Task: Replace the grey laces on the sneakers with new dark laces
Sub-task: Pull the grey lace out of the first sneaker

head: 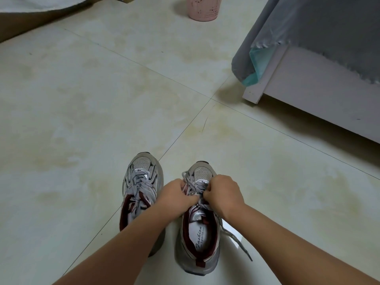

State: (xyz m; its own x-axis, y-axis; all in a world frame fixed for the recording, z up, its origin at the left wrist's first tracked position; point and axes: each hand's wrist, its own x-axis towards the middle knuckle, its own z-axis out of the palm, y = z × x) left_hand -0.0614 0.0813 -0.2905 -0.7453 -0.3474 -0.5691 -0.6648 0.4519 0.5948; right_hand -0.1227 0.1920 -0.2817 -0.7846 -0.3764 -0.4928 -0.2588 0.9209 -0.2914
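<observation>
- The task looks to be at an early stage: both sneakers stand side by side on the tiled floor (82,120), toes pointing away, and both carry grey laces
- The left sneaker (141,188) appears fully laced in grey, with nothing touching it apart from the left forearm passing over its heel
- The right sneaker (198,219) is the one being worked on; its grey lace (236,238) is partly loose, one free end trailing off the right side onto the floor and a loop standing up near the toe
- The left hand (175,194) is curled over the eyelet area, fingers pinching the lace
- The right hand (224,192) is curled the same way just opposite, pinching the lace from its side; the two hands nearly touch over the tongue
- I judge the step to be pulling the old lace out of the right sneaker; still left are the rest of that lace, the whole left sneaker, and threading both with dark laces
- No dark laces are visible anywhere
- A pink perforated bin (203,7) stands well away at the top; its contents cannot be seen
- A bed with a grey cover (329,27) sits to the right
</observation>
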